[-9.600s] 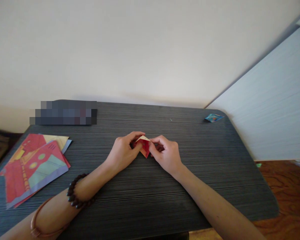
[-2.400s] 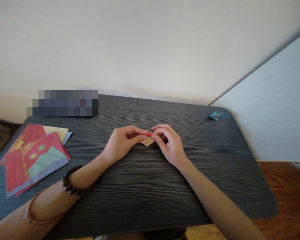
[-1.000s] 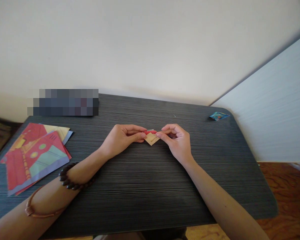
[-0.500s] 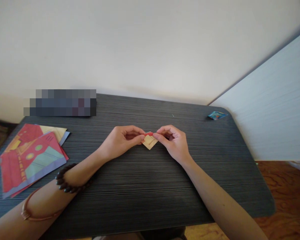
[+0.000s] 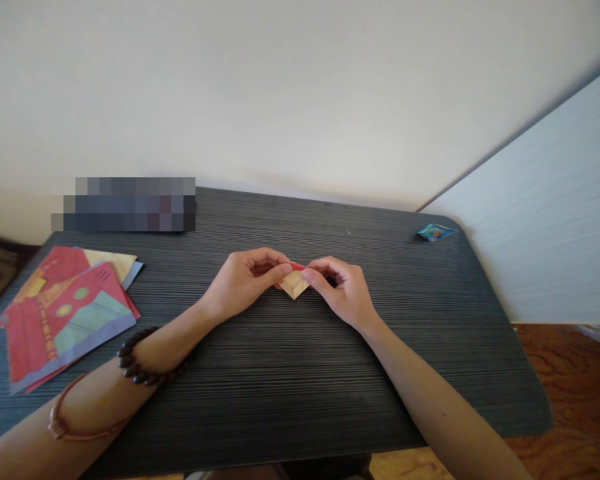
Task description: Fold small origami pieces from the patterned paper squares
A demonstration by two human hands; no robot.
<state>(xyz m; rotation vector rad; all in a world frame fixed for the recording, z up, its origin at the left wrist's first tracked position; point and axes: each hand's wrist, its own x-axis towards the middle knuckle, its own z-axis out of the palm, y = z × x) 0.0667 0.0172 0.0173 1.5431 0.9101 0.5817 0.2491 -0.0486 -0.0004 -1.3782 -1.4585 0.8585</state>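
The small folded paper [image 5: 295,287] sits between the two hands near the middle of the dark table [image 5: 290,380], so it lies to the right of the left hand [image 5: 243,283] and to the left of the right hand [image 5: 341,290], and neither is nearer, since both touch it. Each hand has closed in a pinch: the left thumb presses the near face at its upper left, the right thumb at its upper right, with the fingers curled round behind, though how they meet the far side is hidden. A cream corner points down toward the person, and a thin red strip shows along the upper edge between the thumbs; the piece has no clear long axis, its widest line running across from one hand to the other. Well apart to the left lies an overlapping stack of printed sheets [image 5: 75,313], red and cream, and near the far right corner rests a small blue folded piece [image 5: 436,232]
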